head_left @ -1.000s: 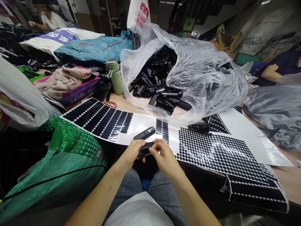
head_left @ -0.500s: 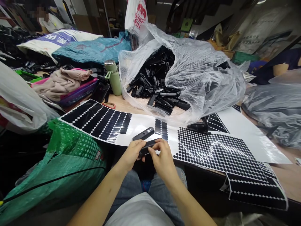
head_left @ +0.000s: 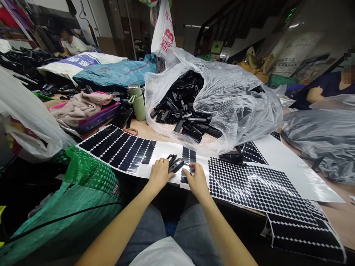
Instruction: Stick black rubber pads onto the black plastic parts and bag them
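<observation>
My left hand [head_left: 160, 174] rests at the front edge of the table, thumb and fingers around a long black plastic piece [head_left: 176, 166] with a rounded end. Partly behind that lies another black plastic piece [head_left: 172, 159]. To the right, my right hand [head_left: 197, 180] has its thumb and forefinger pinched at the oblong black stickers on a white backing strip [head_left: 189, 152]. A dark sticker edge [head_left: 192, 171] shows between these fingertips; how far it is lifted I cannot tell.
Sheets of oblong stickers [head_left: 119, 147] and round stickers [head_left: 249, 184] cover the table front. Behind, a clear plastic bag [head_left: 233, 96] spills black parts [head_left: 188, 125]. A green flask [head_left: 137, 105], red-handled scissors [head_left: 131, 131] and a basket [head_left: 97, 120] stand left. A person [head_left: 324, 88] sits at right.
My hands have separated: the left keeps the black piece and has turned over it, while the right has let go and moved to the sticker strip. The view has tilted upward.
</observation>
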Available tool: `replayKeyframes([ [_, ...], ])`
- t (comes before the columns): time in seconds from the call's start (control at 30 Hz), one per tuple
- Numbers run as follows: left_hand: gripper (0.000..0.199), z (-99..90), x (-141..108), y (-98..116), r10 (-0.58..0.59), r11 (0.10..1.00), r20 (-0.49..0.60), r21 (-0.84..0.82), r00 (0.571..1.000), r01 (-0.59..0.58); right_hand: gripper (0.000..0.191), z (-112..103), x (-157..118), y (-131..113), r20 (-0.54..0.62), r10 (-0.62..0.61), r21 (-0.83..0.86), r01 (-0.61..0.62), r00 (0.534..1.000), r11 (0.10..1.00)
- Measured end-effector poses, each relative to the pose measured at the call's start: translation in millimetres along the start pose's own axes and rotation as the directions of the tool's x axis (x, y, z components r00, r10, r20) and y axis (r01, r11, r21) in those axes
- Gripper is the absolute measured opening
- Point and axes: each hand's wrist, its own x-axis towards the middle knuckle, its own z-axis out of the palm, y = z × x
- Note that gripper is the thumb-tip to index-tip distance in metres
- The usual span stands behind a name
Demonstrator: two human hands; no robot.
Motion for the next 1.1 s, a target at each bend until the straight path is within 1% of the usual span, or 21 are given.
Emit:
replayKeyframes([
  [0.07, 0.040, 2.6, -2.4, -0.3, 0.000, 1.000, -0.014, -0.018, 1.000, 0.000, 0.024, 10.2, 21.3, 0.9, 0.026, -0.010, -0.068, 0.012, 1.000, 0.998],
  [0.13, 0.038, 5.6, -4.8, -2.2, 0.007, 0.999, -0.044, -0.037, 0.999, -0.009, 0.028, 19.6, 38.8, 1.5, 0.075, 0.036, -0.109, -0.028, 0.997, 0.994],
  [0.2, 0.035, 9.5, -6.6, -4.9, 0.015, 0.998, -0.088, -0.062, 0.996, -0.020, 0.033, 25.5, 48.4, 3.2, 0.114, 0.077, -0.122, -0.063, 0.991, 0.991],
  [0.23, 0.034, 11.8, -7.0, -6.3, 0.021, 0.996, -0.111, -0.084, 0.994, -0.031, 0.035, 26.7, 50.0, 5.0, 0.126, 0.083, -0.102, -0.071, 0.988, 0.992],
  [0.3, 0.032, 16.6, -7.2, -8.5, 0.042, 0.987, -0.150, -0.147, 0.988, -0.064, 0.039, 27.1, 48.3, 9.8, 0.171, 0.089, 0.020, -0.093, 0.981, 0.995],
  [0.37, 0.029, 21.3, -6.8, -9.9, 0.072, 0.968, -0.181, -0.225, 0.981, -0.113, 0.043, 27.0, 43.1, 14.8, 0.223, 0.107, 0.226, -0.158, 0.969, 0.961],
  [0.47, 0.027, 25.7, -6.4, -10.0, 0.084, 0.924, -0.222, -0.348, 0.971, -0.160, 0.050, 30.9, 35.2, 17.5, 0.244, 0.174, 0.486, -0.275, 0.954, 0.829],
  [0.53, 0.031, 24.8, -7.4, -8.8, 0.033, 0.880, -0.242, -0.453, 0.970, -0.143, 0.052, 34.6, 31.8, 14.4, 0.245, 0.218, 0.581, -0.323, 0.945, 0.747],
  [0.57, 0.035, 22.7, -8.3, -7.8, -0.009, 0.849, -0.236, -0.516, 0.972, -0.118, 0.052, 35.8, 30.5, 11.7, 0.247, 0.229, 0.607, -0.335, 0.941, 0.721],
  [0.6, 0.038, 19.3, -9.6, -6.5, -0.055, 0.804, -0.209, -0.590, 0.976, -0.081, 0.051, 35.9, 29.2, 8.3, 0.254, 0.231, 0.627, -0.342, 0.939, 0.700],
  [0.63, 0.040, 14.8, -10.9, -4.9, -0.101, 0.739, -0.161, -0.673, 0.982, -0.034, 0.049, 34.9, 27.8, 4.6, 0.264, 0.225, 0.649, -0.345, 0.938, 0.678],
  [0.67, 0.041, 9.4, -12.3, -3.2, -0.143, 0.650, -0.101, -0.760, 0.985, 0.016, 0.048, 32.7, 26.1, 0.7, 0.277, 0.213, 0.679, -0.348, 0.937, 0.646],
  [0.7, 0.040, 3.2, -13.4, -1.3, -0.176, 0.534, -0.035, -0.843, 0.984, 0.066, 0.047, 29.5, 24.1, -3.1, 0.296, 0.198, 0.720, -0.354, 0.935, 0.597],
  [0.77, 0.037, -9.5, -14.5, 2.0, -0.199, 0.260, 0.100, -0.954, 0.975, 0.151, 0.047, 21.4, 19.3, -10.2, 0.329, 0.164, 0.802, -0.367, 0.930, 0.471],
  [0.8, 0.036, -15.4, -14.5, 3.2, -0.197, 0.137, 0.159, -0.973, 0.968, 0.187, 0.048, 17.2, 16.6, -13.2, 0.338, 0.149, 0.834, -0.369, 0.929, 0.410],
  [0.83, 0.036, -20.4, -14.2, 3.9, -0.191, 0.045, 0.212, -0.973, 0.958, 0.224, 0.047, 13.5, 14.0, -15.8, 0.340, 0.137, 0.857, -0.366, 0.930, 0.362],
  [0.87, 0.035, -24.5, -13.9, 4.1, -0.188, -0.020, 0.259, -0.965, 0.948, 0.260, 0.047, 10.3, 11.4, -17.9, 0.337, 0.130, 0.875, -0.361, 0.932, 0.321],
  [0.9, 0.035, -27.6, -13.7, 3.8, -0.188, -0.062, 0.300, -0.954, 0.935, 0.293, 0.046, 7.9, 8.9, -19.6, 0.330, 0.127, 0.891, -0.353, 0.935, 0.284],
  [1.0, 0.031, -32.3, -15.2, 1.8, -0.205, -0.118, 0.398, -0.917, 0.894, 0.381, 0.041, 4.2, 2.5, -22.4, 0.299, 0.136, 0.925, -0.322, 0.944, 0.201],
  [1.03, 0.033, -33.1, -16.6, 1.5, -0.183, -0.140, 0.444, -0.895, 0.877, 0.423, 0.040, 3.8, 0.6, -22.9, 0.289, 0.152, 0.931, -0.314, 0.945, 0.187],
  [1.1, 0.043, -34.3, -20.0, 2.5, -0.088, -0.201, 0.535, -0.836, 0.840, 0.511, 0.039, 3.3, -2.9, -23.8, 0.266, 0.204, 0.935, -0.304, 0.942, 0.181],
])
